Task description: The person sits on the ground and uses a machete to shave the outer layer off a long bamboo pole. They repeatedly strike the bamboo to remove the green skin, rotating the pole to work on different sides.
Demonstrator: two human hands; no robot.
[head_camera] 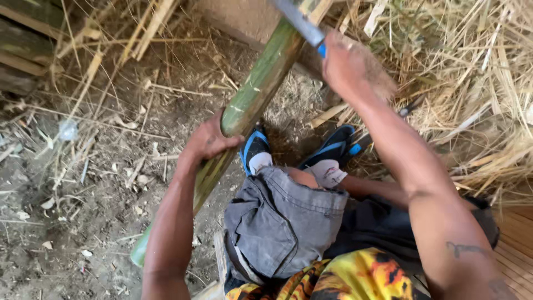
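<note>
Dry straw (472, 83) is heaped all along the right side, crowding close to the right hand (347, 64), and loose stalks and chips litter the dirt ground (72, 222) on the left. Split bamboo strips (150, 25) lean at the top left, next to dark wooden slats (22, 44) in the corner. A pale block (244, 19) sits at the top, just behind the upper end of the pole. A strip of wooden floor (516, 250) shows at the lower right. The person's feet in blue-and-black sandals (255, 147) rest right beside the pole, with grey shorts (283, 222) and a yellow and orange patterned cloth (355, 278) below them.

The green bamboo pole (261, 83) lies on a long slant: its lower end sits near the ground at the bottom left, and it rises toward the top right, passing just left of the sandals. The left hand (208, 141) has its grip closed around the pole at mid-length, fingers wrapped over the top. The right hand's grip is closed on the blue handle of a knife (300, 22), whose grey blade points up and to the left, lying across the pole's upper part.
</note>
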